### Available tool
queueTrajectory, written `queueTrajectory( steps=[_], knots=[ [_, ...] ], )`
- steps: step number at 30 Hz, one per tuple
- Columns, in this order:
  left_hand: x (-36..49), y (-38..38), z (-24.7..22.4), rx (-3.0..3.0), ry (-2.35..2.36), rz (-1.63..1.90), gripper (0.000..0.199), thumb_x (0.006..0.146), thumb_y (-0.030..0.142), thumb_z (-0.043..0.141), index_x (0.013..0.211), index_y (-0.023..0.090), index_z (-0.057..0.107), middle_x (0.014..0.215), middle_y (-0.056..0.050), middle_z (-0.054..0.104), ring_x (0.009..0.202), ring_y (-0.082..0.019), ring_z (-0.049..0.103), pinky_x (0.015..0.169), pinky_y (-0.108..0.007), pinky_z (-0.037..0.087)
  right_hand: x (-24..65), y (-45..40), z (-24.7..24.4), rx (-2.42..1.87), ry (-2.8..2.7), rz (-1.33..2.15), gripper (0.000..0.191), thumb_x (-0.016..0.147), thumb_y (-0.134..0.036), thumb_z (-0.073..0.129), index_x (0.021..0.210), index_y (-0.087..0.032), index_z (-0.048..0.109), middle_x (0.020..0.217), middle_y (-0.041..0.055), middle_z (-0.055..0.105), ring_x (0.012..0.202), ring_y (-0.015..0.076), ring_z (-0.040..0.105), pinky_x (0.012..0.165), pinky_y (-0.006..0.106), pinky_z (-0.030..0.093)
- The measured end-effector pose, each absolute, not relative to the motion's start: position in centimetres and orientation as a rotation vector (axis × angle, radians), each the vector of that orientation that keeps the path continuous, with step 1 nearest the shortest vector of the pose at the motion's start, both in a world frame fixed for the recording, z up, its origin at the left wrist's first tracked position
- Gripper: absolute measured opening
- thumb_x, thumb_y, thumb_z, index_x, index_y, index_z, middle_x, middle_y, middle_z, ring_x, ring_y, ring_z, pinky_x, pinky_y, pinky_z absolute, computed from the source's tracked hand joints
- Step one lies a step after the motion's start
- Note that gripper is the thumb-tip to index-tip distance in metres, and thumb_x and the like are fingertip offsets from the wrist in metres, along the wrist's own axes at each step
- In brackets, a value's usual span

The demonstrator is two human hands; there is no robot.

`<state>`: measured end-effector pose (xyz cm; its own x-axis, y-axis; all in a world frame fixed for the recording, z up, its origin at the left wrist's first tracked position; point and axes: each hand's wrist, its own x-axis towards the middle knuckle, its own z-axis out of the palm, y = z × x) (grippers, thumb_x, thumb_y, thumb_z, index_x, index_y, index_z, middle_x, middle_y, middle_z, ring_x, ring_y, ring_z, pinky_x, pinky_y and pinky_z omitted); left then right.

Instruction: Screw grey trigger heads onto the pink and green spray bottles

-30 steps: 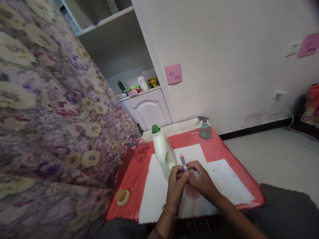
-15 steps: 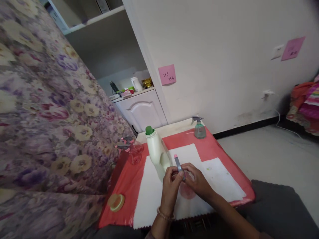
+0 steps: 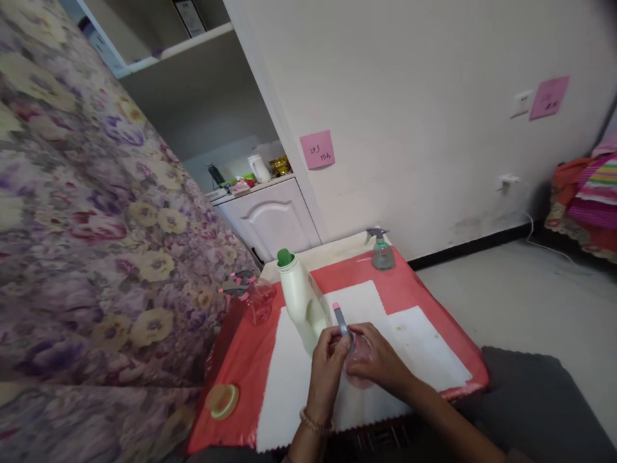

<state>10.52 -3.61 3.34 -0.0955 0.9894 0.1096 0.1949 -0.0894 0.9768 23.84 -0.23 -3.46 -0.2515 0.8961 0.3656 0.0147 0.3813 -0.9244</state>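
A pink see-through spray bottle (image 3: 361, 381) stands on the white cloth near the table's front edge. My left hand (image 3: 328, 357) is closed on its grey spray head (image 3: 340, 317), whose pink nozzle tip points away from me. Around the bottle's body my right hand (image 3: 380, 360) is wrapped, thumb and fingers on either side. Just beyond my left hand, a large pale green jug (image 3: 301, 296) with a green cap stands on the cloth, seeming to lean in this view.
Pink spray bottles (image 3: 258, 307) stand at the table's left, and a green one (image 3: 384, 255) at the back right. A round yellowish lid or tape roll (image 3: 223, 402) lies front left on the red cover (image 3: 241, 373). A floral curtain (image 3: 96, 257) borders the left.
My right hand has moved from the bottle's top down around its body. My left hand stays at the spray head. The whole view has shifted slightly.
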Motion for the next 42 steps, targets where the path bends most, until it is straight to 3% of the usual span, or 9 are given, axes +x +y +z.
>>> queueTrajectory(
  steps=[7, 14, 20, 27, 36, 42],
  knots=[
    [9.1, -3.8, 2.3, 1.475, 1.364, 1.221, 0.036, 0.093, 0.046, 0.047, 0.111, 0.02, 0.065, 0.119, -0.007, 0.066, 0.113, -0.023, 0.056, 0.105, -0.035, 0.036, 24.0, -1.3, -5.2, -0.957, -1.571, 0.924, 0.064, 0.055, -0.007, 0.064, 0.117, -0.024, 0.055, 0.112, 0.0088, 0.059, 0.107, 0.0295, 0.057, 0.096, 0.048, 0.048],
    [8.7, -4.2, 1.1, 1.612, 1.337, 1.087, 0.035, 0.087, 0.037, 0.057, 0.118, 0.021, 0.063, 0.124, -0.01, 0.064, 0.116, -0.027, 0.055, 0.102, -0.041, 0.039, 24.6, -1.3, -4.7, -0.875, -1.647, 0.892, 0.051, 0.07, -0.02, 0.065, 0.12, -0.024, 0.054, 0.113, 0.0087, 0.062, 0.106, 0.0279, 0.058, 0.096, 0.047, 0.049],
    [9.3, -4.6, 0.7, 1.656, 1.458, 1.081, 0.036, 0.079, 0.031, 0.068, 0.114, 0.023, 0.063, 0.119, -0.009, 0.063, 0.109, -0.027, 0.058, 0.095, -0.041, 0.043, 26.0, -0.8, -5.5, -0.764, -1.713, 0.875, 0.054, 0.079, -0.022, 0.059, 0.132, -0.03, 0.052, 0.134, 0.0077, 0.053, 0.127, 0.0287, 0.049, 0.108, 0.05, 0.04],
    [9.9, -3.9, -0.7, 1.609, 1.394, 1.088, 0.055, 0.069, 0.028, 0.077, 0.121, 0.022, 0.06, 0.128, -0.009, 0.061, 0.121, -0.029, 0.053, 0.105, -0.045, 0.037, 26.7, -0.7, -5.5, -0.736, -1.703, 0.951, 0.052, 0.084, -0.024, 0.054, 0.136, -0.03, 0.05, 0.138, 0.0083, 0.048, 0.131, 0.0281, 0.045, 0.112, 0.05, 0.035],
    [9.6, -3.2, -2.5, 1.572, 1.307, 1.082, 0.07, 0.063, 0.031, 0.084, 0.126, 0.023, 0.055, 0.13, -0.01, 0.061, 0.121, -0.03, 0.052, 0.104, -0.044, 0.038, 27.0, -0.4, -5.4, -0.791, -1.677, 0.974, 0.062, 0.07, -0.011, 0.05, 0.131, -0.024, 0.052, 0.129, 0.0096, 0.054, 0.124, 0.0269, 0.05, 0.109, 0.049, 0.038],
    [8.7, -3.3, -2.8, 1.645, 1.276, 0.997, 0.068, 0.07, 0.039, 0.079, 0.131, 0.025, 0.052, 0.134, -0.008, 0.057, 0.123, -0.031, 0.05, 0.099, -0.04, 0.04, 27.6, 0.0, -6.6, -0.862, -1.678, 1.004, 0.067, 0.057, -0.007, 0.045, 0.121, -0.023, 0.057, 0.121, 0.008, 0.059, 0.117, 0.0271, 0.054, 0.106, 0.049, 0.041]
  ],
)
